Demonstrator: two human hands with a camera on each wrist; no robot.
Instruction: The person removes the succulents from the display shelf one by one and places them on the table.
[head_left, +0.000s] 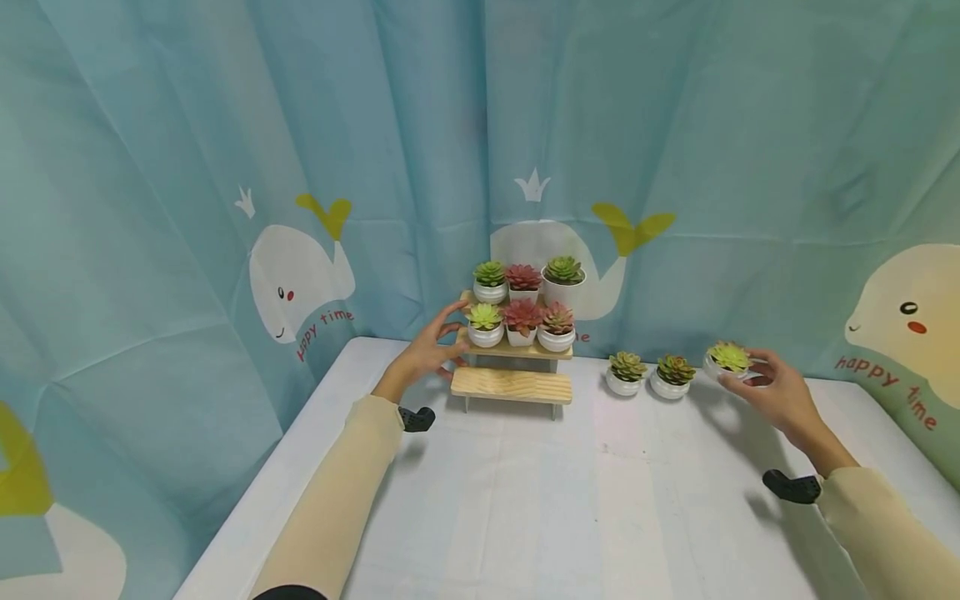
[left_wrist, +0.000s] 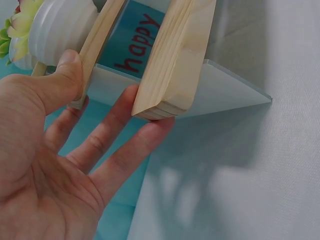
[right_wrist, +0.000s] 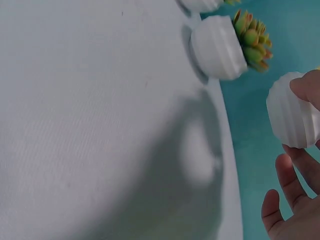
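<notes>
A three-tier wooden plant stand (head_left: 512, 386) stands at the back of the table. My left hand (head_left: 426, 352) touches its left end with spread fingers. In the left wrist view, the thumb (left_wrist: 70, 67) rests at the middle board's end and fingertips touch the bottom board (left_wrist: 172, 75). My right hand (head_left: 783, 396) pinches the white pot of a lime-green succulent (head_left: 729, 357) at the right. The right wrist view shows this white pot (right_wrist: 292, 111) held off the table, between thumb and fingers. Two potted succulents, one green (head_left: 626, 372) and one reddish-green (head_left: 672, 377), stand to its left.
On the top tier are a green succulent (head_left: 490, 281), a red one (head_left: 523, 282) and a larger green one (head_left: 562, 279). The middle tier holds a lime one (head_left: 485, 323), a red one (head_left: 522, 320) and a pinkish one (head_left: 557, 325). A blue curtain (head_left: 442, 125) hangs behind.
</notes>
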